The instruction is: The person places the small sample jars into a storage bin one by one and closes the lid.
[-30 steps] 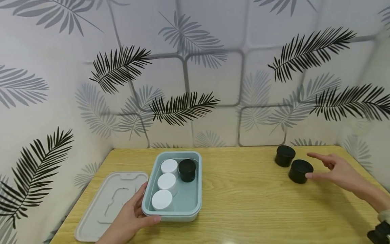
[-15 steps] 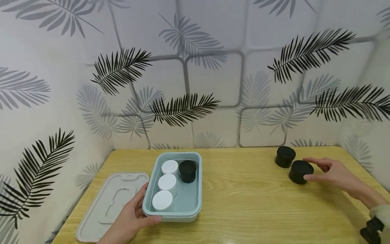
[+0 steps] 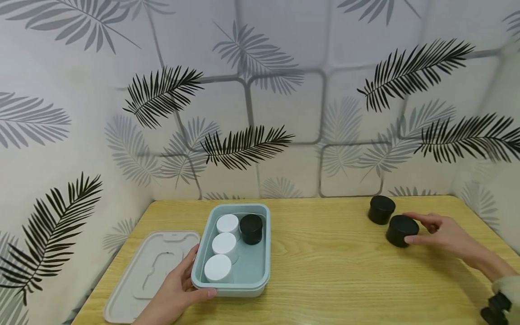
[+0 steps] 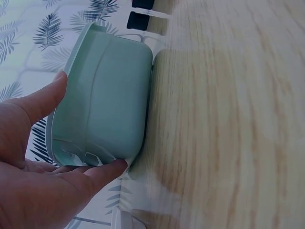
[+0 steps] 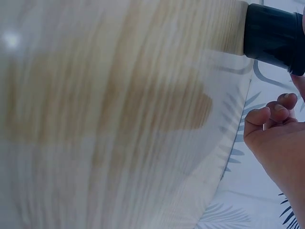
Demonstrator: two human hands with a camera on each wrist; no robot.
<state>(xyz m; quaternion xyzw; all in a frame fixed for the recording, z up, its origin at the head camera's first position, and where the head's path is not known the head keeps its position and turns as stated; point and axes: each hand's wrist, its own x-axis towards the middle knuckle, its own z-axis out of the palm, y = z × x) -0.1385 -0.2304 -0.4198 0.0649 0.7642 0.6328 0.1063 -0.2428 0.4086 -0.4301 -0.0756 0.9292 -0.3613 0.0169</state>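
Note:
My left hand (image 3: 176, 286) grips the near left corner of a light blue plastic box (image 3: 249, 271), thumb over its front rim and fingers along its side. The left wrist view shows the box's outer wall (image 4: 112, 90) above the wooden table. Inside stand three white-lidded jars (image 3: 225, 243) in a column and one black jar (image 3: 251, 229) beside the farthest. To the right, my right hand (image 3: 451, 237) pinches another black jar (image 3: 400, 231) between thumb and forefinger, its other fingers curled in. That jar shows upright, close over the table (image 5: 269, 36).
A second loose black jar (image 3: 381, 210) stands just behind and left of the pinched one. Left of the box lies a pale grey lid (image 3: 140, 271) on the wooden table (image 3: 325, 271). A leaf-patterned wall (image 3: 292, 113) rises behind the table.
My right hand has moved left onto the nearer loose black jar, and its thumb and forefinger have closed on it. My left hand keeps its grip on the box.

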